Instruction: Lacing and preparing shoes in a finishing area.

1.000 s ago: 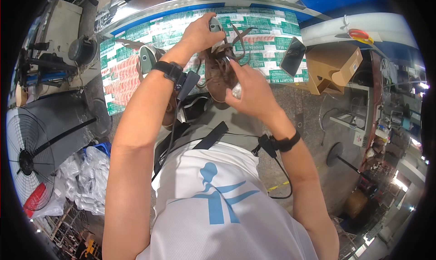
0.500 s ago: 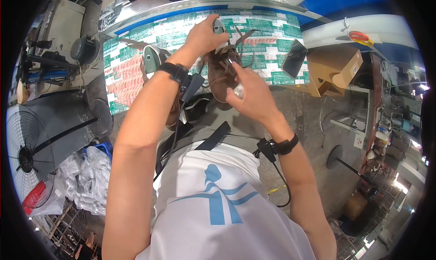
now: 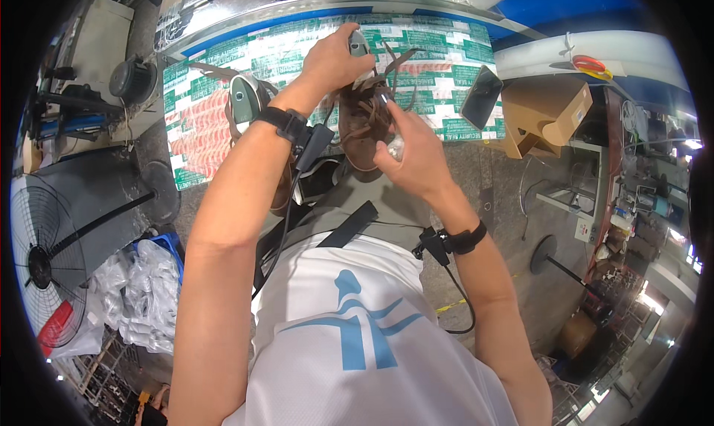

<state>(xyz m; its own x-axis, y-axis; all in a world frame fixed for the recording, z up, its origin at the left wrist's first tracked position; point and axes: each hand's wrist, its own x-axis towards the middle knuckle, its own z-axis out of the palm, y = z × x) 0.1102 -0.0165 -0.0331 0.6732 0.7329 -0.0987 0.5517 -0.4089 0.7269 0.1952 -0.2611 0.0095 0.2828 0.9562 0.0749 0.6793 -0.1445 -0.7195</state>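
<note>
A brown shoe (image 3: 360, 128) with loose brown laces lies toe toward me at the table's near edge. My left hand (image 3: 331, 63) wraps round its heel end, thumb and fingers on either side of the greenish insole (image 3: 358, 45). At the shoe's right side is my right hand (image 3: 418, 149), index finger reaching to the laces. A crumpled whitish wad (image 3: 396, 148) sits between its thumb and curled fingers. A small white tip shows by that index finger; what it belongs to is hidden. A second shoe (image 3: 242, 102), with the same insole, lies left of my left forearm.
Green-and-white printed tape covers the table top (image 3: 439, 46). A black phone (image 3: 482, 97) lies at its right, beside an open cardboard box (image 3: 547, 117). On the left stand a floor fan (image 3: 41, 266) and a blue bin of clear plastic bags (image 3: 145, 296).
My right hand has shifted very slightly by the laces, its index finger still reaching to them. My left hand keeps its place on the shoe's heel end.
</note>
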